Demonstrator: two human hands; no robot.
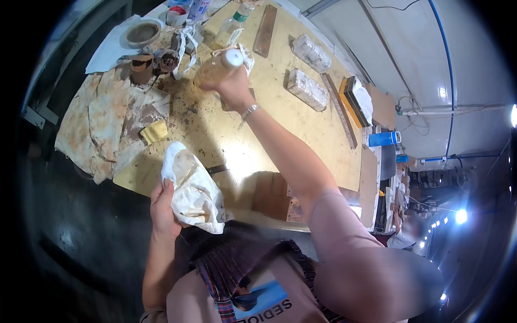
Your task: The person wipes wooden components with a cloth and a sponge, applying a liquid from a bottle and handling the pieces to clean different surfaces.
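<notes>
My right hand [232, 89] is stretched out over the table, wrapped round a clear plastic bottle [209, 72] with a white cap and pale yellowish contents. The bottle is tilted, and its lower part is blurred. Closer to my body, my left hand [163, 211] grips a white cloth [196, 191] with brown, wet-looking stains. The cloth is bunched up and hangs at the table's near edge. A small yellow sponge-like pad [154, 132] lies on the table beyond it.
A stained yellow table [269, 124] carries a large dirty cloth [91, 121], a bowl [143, 34], a brown cup [141, 69], and a green-capped bottle [232, 26]. Right of my arm lie two wrapped blocks [307, 89] and a long strip [339, 110]. A person [404, 237] is far right.
</notes>
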